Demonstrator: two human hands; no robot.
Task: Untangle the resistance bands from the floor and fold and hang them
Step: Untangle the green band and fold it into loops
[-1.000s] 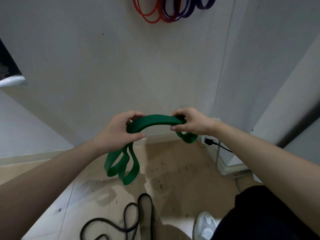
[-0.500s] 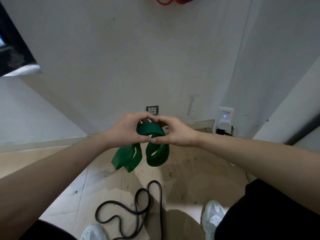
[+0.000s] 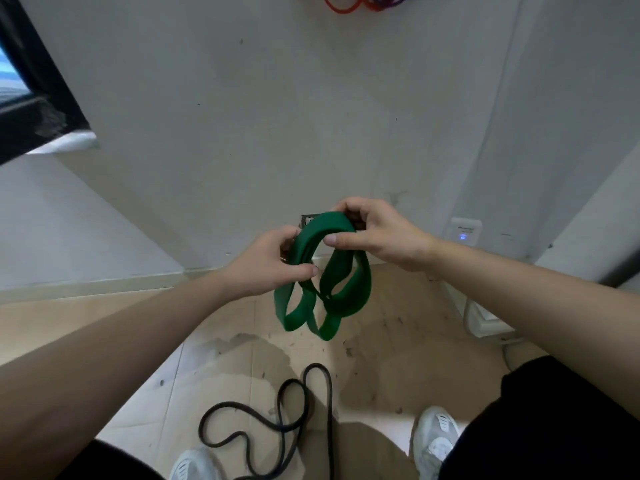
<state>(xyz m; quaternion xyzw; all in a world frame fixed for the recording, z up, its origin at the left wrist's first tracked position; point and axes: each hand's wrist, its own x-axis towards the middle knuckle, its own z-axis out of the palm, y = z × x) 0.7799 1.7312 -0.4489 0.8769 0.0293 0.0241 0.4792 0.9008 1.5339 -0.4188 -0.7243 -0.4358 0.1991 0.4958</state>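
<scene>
A wide green resistance band (image 3: 346, 289) is folded into several loops and held in front of the wall at waist height. My left hand (image 3: 266, 268) pinches its left side and my right hand (image 3: 377, 233) grips the top of the fold. The loops hang down below both hands. A thin black band (image 3: 284, 424) lies twisted on the floor between my feet. Red and purple bands (image 3: 367, 3) hang on the wall at the top edge of the view.
A wall socket (image 3: 306, 220) sits behind the green band. A white plug-in device (image 3: 465, 232) with a blue light is on the wall to the right. A dark window frame (image 3: 31, 109) is at the left. My white shoes (image 3: 434, 441) stand on the tiled floor.
My hands came together, folding the green band in half, and then drew slightly apart. My right hand rose to the top of the fold. The camera tilted down.
</scene>
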